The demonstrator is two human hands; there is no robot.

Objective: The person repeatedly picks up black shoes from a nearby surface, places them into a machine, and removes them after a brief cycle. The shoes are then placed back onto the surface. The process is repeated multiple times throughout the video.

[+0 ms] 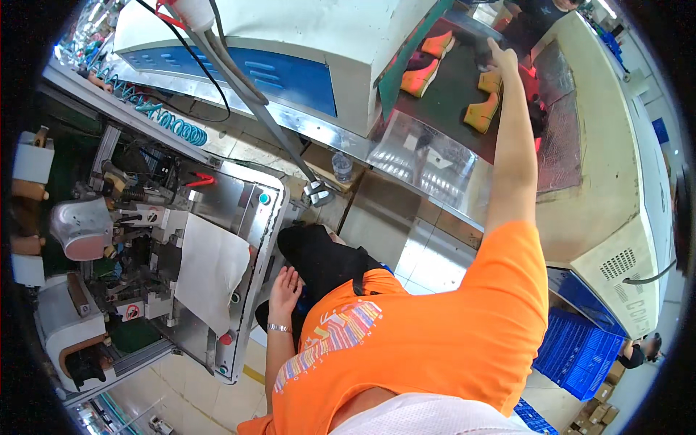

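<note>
Shoes (481, 114), two yellow, lie bodyward and slightly left of the right hand (502, 59) fingers; that hand's nearer, grip can't tell. Left hand (286, 291) fingers loose, empty, well apart.

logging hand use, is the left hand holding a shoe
No, the left hand is open and empty, close to the black trousers.

Matt shoes (481, 116), glossy metal ledge (428, 156), cloth shirt (435, 333)
</note>
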